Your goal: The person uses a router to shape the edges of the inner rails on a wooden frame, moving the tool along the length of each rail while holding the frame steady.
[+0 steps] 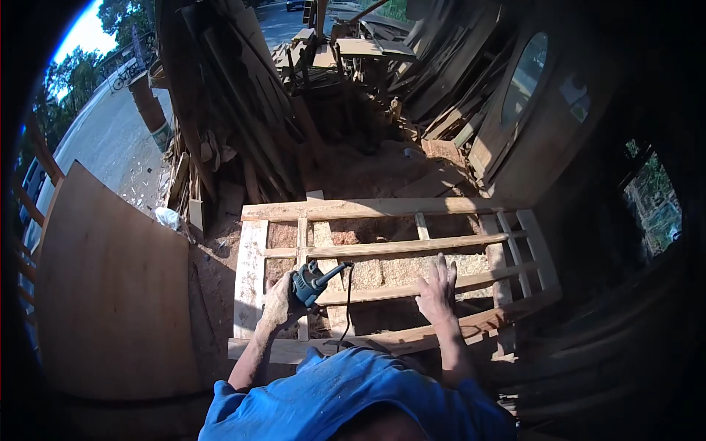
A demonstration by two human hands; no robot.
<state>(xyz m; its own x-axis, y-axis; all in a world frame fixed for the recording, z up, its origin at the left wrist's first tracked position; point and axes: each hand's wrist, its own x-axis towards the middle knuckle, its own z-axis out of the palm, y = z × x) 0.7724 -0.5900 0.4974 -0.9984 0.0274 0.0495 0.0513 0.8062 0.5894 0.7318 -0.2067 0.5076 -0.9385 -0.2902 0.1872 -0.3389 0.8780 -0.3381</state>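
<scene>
My left hand (276,303) is closed around a small corded power tool (307,285) with a dark teal body. A black cord (348,305) leaves the tool's slim right end and hangs down toward my front. Beneath the tool lies a wooden door frame (251,275) with rails, stiles and thin crossbars. Its gaps show sawdust and shavings below. My right hand (437,291) is open, its fingers stretched forward over one of the long inner bars. It holds nothing; whether the palm touches the bar I cannot tell. The tool's underside is hidden.
A large curved wooden panel (110,287) stands at the left. Tall boards (228,81) lean beyond the frame. At the far right leans a door with an oval opening (523,77). Sawdust and offcuts (434,181) cover the ground behind the frame.
</scene>
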